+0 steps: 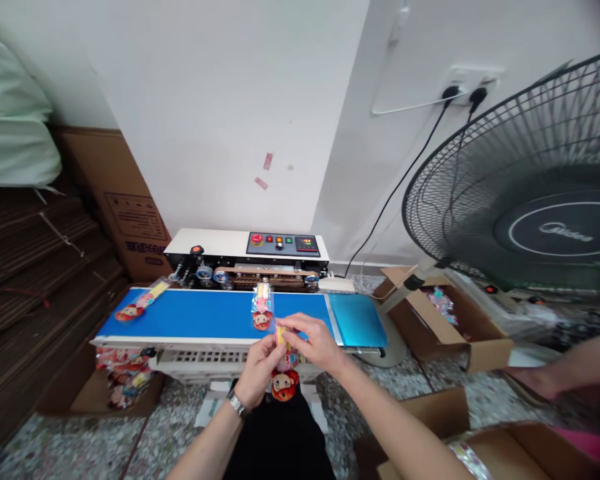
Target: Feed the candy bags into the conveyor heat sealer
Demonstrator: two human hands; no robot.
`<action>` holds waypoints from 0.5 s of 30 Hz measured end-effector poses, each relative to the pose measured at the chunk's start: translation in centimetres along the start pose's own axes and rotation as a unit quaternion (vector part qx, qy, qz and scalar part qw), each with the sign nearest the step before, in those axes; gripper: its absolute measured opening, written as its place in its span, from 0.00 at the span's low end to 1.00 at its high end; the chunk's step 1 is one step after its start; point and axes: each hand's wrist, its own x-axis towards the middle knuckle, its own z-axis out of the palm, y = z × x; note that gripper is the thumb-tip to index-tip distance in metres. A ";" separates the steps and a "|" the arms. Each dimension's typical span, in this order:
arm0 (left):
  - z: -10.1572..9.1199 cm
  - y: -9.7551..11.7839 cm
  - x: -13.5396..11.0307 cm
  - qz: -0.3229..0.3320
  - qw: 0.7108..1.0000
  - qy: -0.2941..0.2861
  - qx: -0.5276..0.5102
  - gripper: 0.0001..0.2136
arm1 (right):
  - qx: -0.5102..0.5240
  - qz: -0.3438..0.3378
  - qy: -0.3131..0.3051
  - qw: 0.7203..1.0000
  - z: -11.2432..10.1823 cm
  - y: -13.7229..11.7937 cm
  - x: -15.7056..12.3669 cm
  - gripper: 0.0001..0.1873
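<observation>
Both hands are closed on the upper end of a clear plastic packet with a red-haired cartoon figure [284, 385], which hangs down over my lap. My left hand [259, 369] pinches its left edge, and a watch sits on that wrist. My right hand [314, 341] grips the top from the right. Just beyond them, a similar packet [263, 308] lies on the blue conveyor belt [195, 313] of a band sealer, its top end at the sealing rollers. Another packet [139, 301] rests at the belt's left end.
The sealer's control panel [283, 245] faces me. Below the belt's left end, a carton [75, 387] holds several packets. To the right stand a large fan [530, 220] and open cartons [490, 350]. Stacked cardboard [40, 267] lines the left. Another person's leg [575, 363] shows at right.
</observation>
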 end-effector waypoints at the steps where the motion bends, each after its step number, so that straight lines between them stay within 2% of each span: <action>1: 0.0 0.0 0.0 0.001 1.000 -0.005 0.003 0.12 | -0.003 0.005 0.001 1.000 0.1 0.1 -0.1 0.14; 6: -0.3 0.3 0.1 0.004 0.998 -0.020 0.067 0.13 | 0.006 0.044 -0.005 0.999 -0.3 -0.1 0.1 0.15; 10: -0.7 0.6 0.3 -0.004 0.993 -0.036 0.110 0.14 | -0.001 0.029 -0.038 0.999 -1.0 -0.8 0.4 0.11; 13: -0.7 0.9 0.1 -0.017 0.994 -0.041 0.102 0.14 | 0.012 0.038 -0.053 0.998 -0.9 -0.7 0.0 0.11; 15: -0.6 1.2 0.1 -0.024 0.997 -0.030 0.071 0.14 | 0.063 0.085 -0.022 0.994 -0.3 -0.1 -0.6 0.16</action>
